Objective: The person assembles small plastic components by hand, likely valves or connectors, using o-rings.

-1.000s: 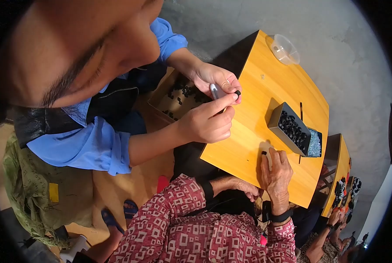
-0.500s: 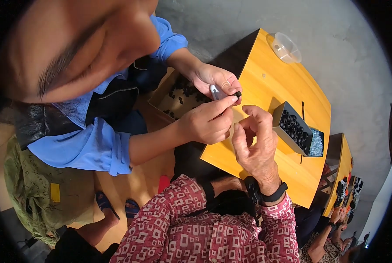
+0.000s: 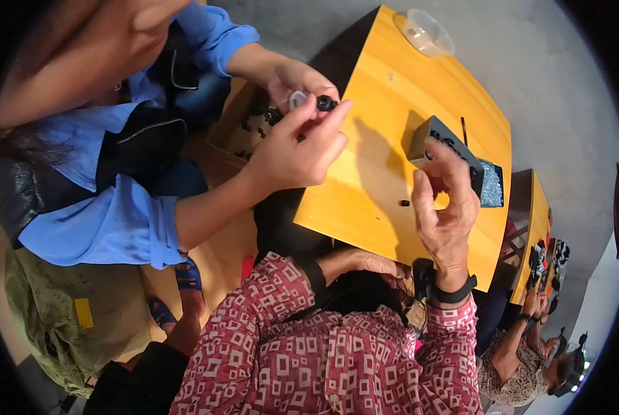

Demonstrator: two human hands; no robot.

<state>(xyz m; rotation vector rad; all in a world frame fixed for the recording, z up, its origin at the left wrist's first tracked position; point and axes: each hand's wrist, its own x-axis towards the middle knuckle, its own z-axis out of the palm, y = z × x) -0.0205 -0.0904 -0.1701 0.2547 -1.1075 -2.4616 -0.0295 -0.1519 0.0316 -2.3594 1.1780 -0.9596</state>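
My right hand (image 3: 450, 200) is raised over the yellow wooden table (image 3: 365, 159), thumb and forefinger curved and apart. Nothing shows between them. Near its fingertips stands a grey box (image 3: 420, 142) of small black parts, partly covered by my hand. A small black piece (image 3: 405, 203) lies on the tabletop to the left of my thumb. My left hand (image 3: 378, 265) is low at the table's near edge; its fingers are mostly hidden. Across from me, a person in blue sleeves holds a round black part (image 3: 326, 103) and a whitish piece (image 3: 297, 100) in both hands.
A clear plastic bowl (image 3: 427, 34) stands at the table's far end. Beside the grey box sits a container of bluish pieces (image 3: 490, 184). At left, an open carton (image 3: 226, 131) holds black parts. Other people work at another table (image 3: 531, 235) on the right.
My right hand has moved right, away from the other person's hands, toward the grey box. The person has drawn back slightly, and the round black part now shows more fully. The view has shifted.
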